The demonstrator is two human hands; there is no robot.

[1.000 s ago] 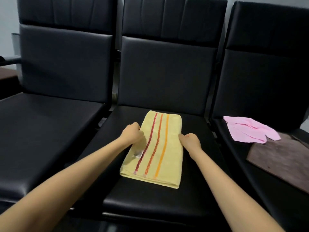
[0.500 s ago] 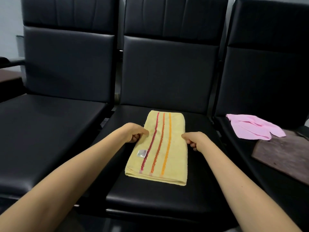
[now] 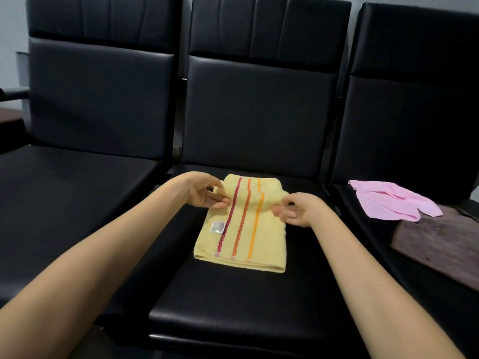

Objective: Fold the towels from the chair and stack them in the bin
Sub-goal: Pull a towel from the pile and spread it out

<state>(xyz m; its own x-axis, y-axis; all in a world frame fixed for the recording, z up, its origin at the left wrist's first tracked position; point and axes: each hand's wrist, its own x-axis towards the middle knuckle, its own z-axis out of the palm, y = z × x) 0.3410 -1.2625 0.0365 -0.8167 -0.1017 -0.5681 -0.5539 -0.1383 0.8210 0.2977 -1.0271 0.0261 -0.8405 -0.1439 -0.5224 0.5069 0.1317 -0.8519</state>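
Observation:
A yellow towel (image 3: 246,229) with red and orange stripes lies folded lengthwise on the middle black chair seat (image 3: 233,301). My left hand (image 3: 207,194) pinches its left edge near the far end. On the other side my right hand (image 3: 298,209) pinches the right edge. Between the hands the towel's far part is lifted and bent toward me. A small white label shows near the towel's left edge. No bin is in view.
A pink towel (image 3: 391,200) and a brown towel (image 3: 440,244) lie on the right chair seat. The left chair seat (image 3: 64,198) is bare. Three tall black backrests stand behind the seats.
Both hands took hold of the towel's side edges and raised its far part, which now bends toward me. The towel lay flat before.

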